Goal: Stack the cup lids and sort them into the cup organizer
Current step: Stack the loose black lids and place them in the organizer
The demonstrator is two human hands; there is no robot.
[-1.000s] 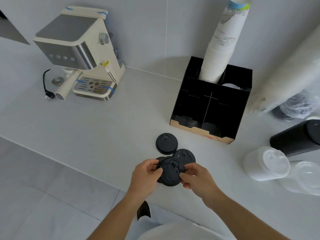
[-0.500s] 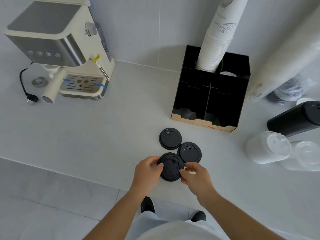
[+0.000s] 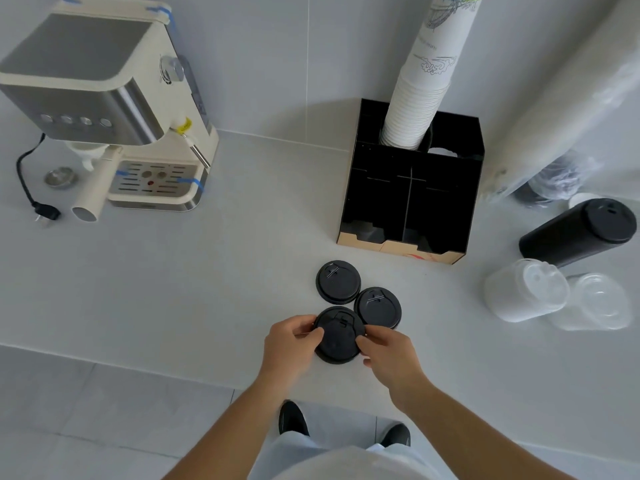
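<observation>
Near lid (image 3: pixel 338 336): black cup lid, lying low in the frame's centre on the pale surface (image 3: pixel 207 271); whether a second lid is sitting beneath it cannot be told. Left hand (image 3: pixel 291 344) is pinching its left rim with curled fingers and thumb; right hand (image 3: pixel 389 353) is pinching its right rim likewise.

Right lid (image 3: pixel 378 307): black, lying flat just above and right of the held one, edges seeming to touch.

Far lid (image 3: pixel 338 281): black, lying flat above both, touching the right lid.

Cup organizer (image 3: pixel 408 202): black divided box, standing at centre right beyond the lids, front compartments looking dark; a tall stack of white paper cups (image 3: pixel 426 84) is rising from a rear compartment.

Coffee machine (image 3: pixel 104 105): cream and steel, sitting at upper left.

White lidded cup (image 3: pixel 523 289) and black tumbler (image 3: pixel 578 232): lying on their sides at right.
</observation>
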